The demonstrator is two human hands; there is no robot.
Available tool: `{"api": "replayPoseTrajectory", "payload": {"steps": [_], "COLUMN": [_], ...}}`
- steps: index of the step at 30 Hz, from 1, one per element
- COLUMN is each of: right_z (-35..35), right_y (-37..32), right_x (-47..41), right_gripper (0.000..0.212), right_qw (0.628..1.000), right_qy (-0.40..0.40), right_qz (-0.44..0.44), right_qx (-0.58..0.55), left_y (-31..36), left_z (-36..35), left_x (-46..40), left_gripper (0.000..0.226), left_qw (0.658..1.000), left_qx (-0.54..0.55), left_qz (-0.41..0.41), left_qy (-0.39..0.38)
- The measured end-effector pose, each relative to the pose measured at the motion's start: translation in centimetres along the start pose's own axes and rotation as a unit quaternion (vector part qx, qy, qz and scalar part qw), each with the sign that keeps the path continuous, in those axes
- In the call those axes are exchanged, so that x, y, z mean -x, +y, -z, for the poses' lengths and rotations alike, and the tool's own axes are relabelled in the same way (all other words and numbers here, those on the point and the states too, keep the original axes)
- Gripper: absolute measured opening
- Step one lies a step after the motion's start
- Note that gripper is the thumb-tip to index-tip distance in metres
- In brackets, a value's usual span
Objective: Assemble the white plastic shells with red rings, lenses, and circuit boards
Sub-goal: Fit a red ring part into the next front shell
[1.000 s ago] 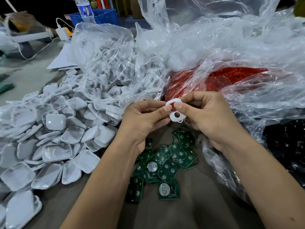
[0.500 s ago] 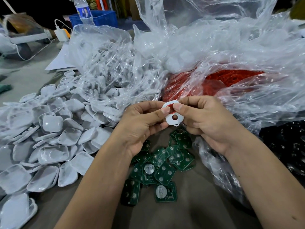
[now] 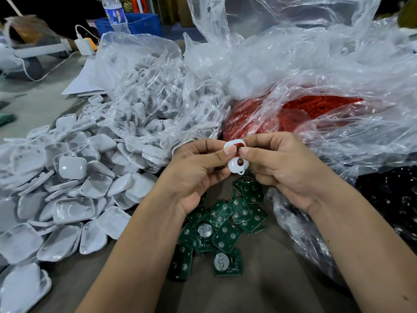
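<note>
— Grey table (image 3: 259,297) all around, with bags and little parts on it. What are the hands holding?

— One white shell (image 3: 237,163). It is up in the air, right between the two hands, above the green boards.

— How do the fingers sit on it?

— The left hand (image 3: 198,172) has its fingers curled, and its thumb presses on the top left of the shell. The right hand (image 3: 286,168) has curled fingers too, and its thumb pinches the top right. The two thumb tips almost meet.

— Is there red on the shell?

— Yes, a bit of red shows at the top, just behind the thumbs. A round hole sits lower down.

— What lies under it?

— A small heap of green circuit boards (image 3: 223,224) on the table.

— And beside it?

— A big pile of white shells (image 3: 67,195) on the left. Behind the hands is a clear bag of red rings (image 3: 293,111), and another clear bag of white parts (image 3: 153,105).
</note>
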State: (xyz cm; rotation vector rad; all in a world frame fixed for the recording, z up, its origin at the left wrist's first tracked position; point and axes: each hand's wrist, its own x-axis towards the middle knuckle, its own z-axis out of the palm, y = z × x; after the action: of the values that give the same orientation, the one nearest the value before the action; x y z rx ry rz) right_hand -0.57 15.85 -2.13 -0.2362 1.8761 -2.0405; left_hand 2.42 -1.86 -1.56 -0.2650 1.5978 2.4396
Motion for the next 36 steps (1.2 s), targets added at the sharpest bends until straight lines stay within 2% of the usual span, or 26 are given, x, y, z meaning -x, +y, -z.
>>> {"api": "replayPoseTrajectory", "payload": {"steps": [6, 14, 19, 22, 24, 27, 29, 32, 36], "right_z": [-0.1, -0.2, -0.2, -0.3, -0.5, -0.6, -0.6, -0.7, -0.9], "right_y": [0.2, 0.3, 0.2, 0.2, 0.1, 0.0, 0.2, 0.6, 0.4], "right_x": [0.0, -0.2, -0.2, -0.2, -0.2, -0.1, -0.1, -0.1, -0.1], "right_gripper": [0.012, 0.012, 0.012, 0.011, 0.007, 0.013, 0.016, 0.011, 0.014], "right_qw": [1.0, 0.999, 0.999, 0.998, 0.996, 0.992, 0.989, 0.955, 0.931], "right_qy": [0.011, 0.034, 0.031, 0.051, 0.076, 0.096, 0.113, 0.164, 0.178], "right_qz": [0.002, -0.001, 0.002, 0.022, 0.041, 0.058, 0.093, 0.171, 0.206], "right_qx": [0.009, 0.013, -0.007, -0.019, -0.024, -0.061, -0.009, 0.179, 0.242], "left_y": [-0.1, -0.5, -0.9, -0.6, -0.3, -0.2, -0.4, -0.9, -1.5], "left_z": [-0.2, -0.8, -1.0, -0.7, -0.4, 0.0, 0.0, -0.1, -0.6], "left_x": [-0.1, 0.0, 0.0, 0.0, 0.0, -0.1, -0.2, -0.2, -0.3], "left_gripper": [0.021, 0.006, 0.021, 0.015, 0.012, 0.021, 0.022, 0.018, 0.008], "left_qw": [1.0, 0.995, 0.991, 0.995, 0.999, 0.998, 0.999, 0.995, 0.986], "left_qx": [-0.017, -0.051, -0.06, -0.029, 0.019, 0.056, 0.043, -0.017, -0.036], "left_qz": [-0.014, -0.069, -0.092, -0.08, -0.045, -0.013, -0.031, -0.096, -0.156], "left_qy": [0.01, 0.052, 0.071, 0.05, 0.023, 0.001, 0.002, 0.022, 0.052]}}
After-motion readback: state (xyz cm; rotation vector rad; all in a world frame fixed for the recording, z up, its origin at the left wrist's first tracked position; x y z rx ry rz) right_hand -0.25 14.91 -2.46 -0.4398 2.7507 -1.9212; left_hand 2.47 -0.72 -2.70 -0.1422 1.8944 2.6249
